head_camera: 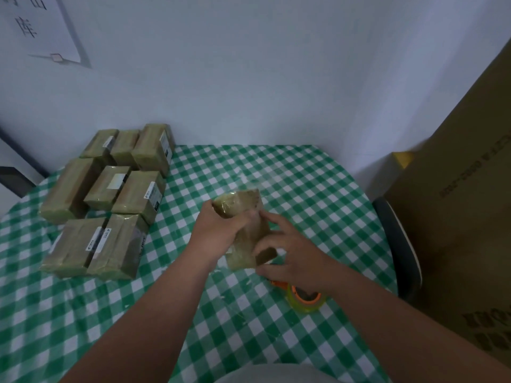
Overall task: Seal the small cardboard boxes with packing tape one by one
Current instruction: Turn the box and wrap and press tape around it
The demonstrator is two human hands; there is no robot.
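A small brown cardboard box (243,230) wrapped in clear tape stands tilted on end near the middle of the table. My left hand (221,230) grips its upper left side, thumb across the front. My right hand (290,254) lies against the box's lower right side, with its fingers spread over the taped face. A roll of clear packing tape on an orange dispenser (305,298) lies on the cloth just under my right wrist, partly hidden by it.
Several taped boxes (110,200) sit in rows at the table's left. A green-and-white checked cloth (276,172) covers the table. A large cardboard carton (456,217) and a dark chair edge (398,244) stand at the right. The wall is close behind.
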